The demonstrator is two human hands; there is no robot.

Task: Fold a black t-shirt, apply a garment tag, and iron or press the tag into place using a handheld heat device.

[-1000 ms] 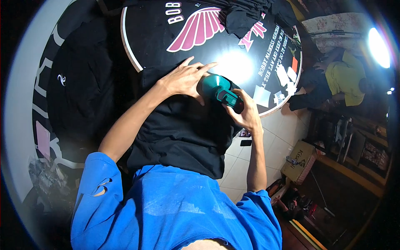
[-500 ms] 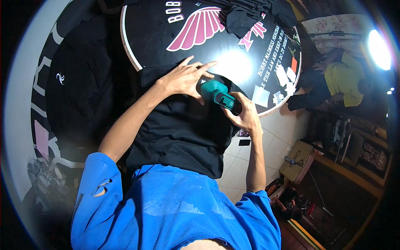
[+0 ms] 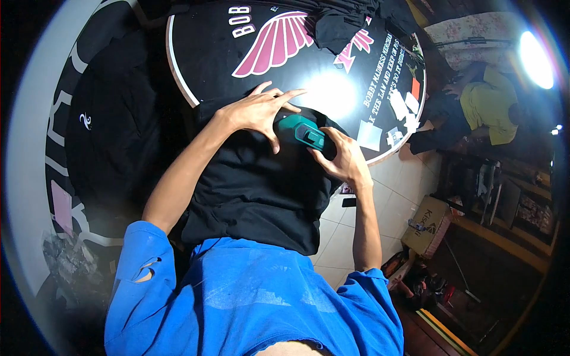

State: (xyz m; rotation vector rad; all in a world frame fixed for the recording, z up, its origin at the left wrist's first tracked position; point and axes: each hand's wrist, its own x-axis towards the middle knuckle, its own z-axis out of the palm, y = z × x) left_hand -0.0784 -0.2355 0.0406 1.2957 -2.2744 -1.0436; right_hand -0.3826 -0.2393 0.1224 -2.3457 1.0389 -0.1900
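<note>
Black fabric (image 3: 255,190), which looks like a garment, lies over my lap and onto the near edge of a round table. My right hand (image 3: 344,160) grips the dark end of a teal hand-held device (image 3: 306,132) with a rounded head and a dark raised part on top. The device is over the upper part of the fabric; its underside is hidden. Just left of it, my left hand (image 3: 258,115) rests on the cloth, fingers spread, thumb apart, holding nothing.
The round table (image 3: 219,44) is black with a pink wing print and carries a dark cloth heap (image 3: 341,29) and paper pieces (image 3: 371,135). Dark garments (image 3: 113,130) lie at left. A person in a yellow top (image 3: 490,113) is at right, above a cardboard box (image 3: 426,225).
My right hand has moved the teal device slightly up and left and turned it, so its top shows more. My left hand stays spread beside it. The whole view has shifted a little.
</note>
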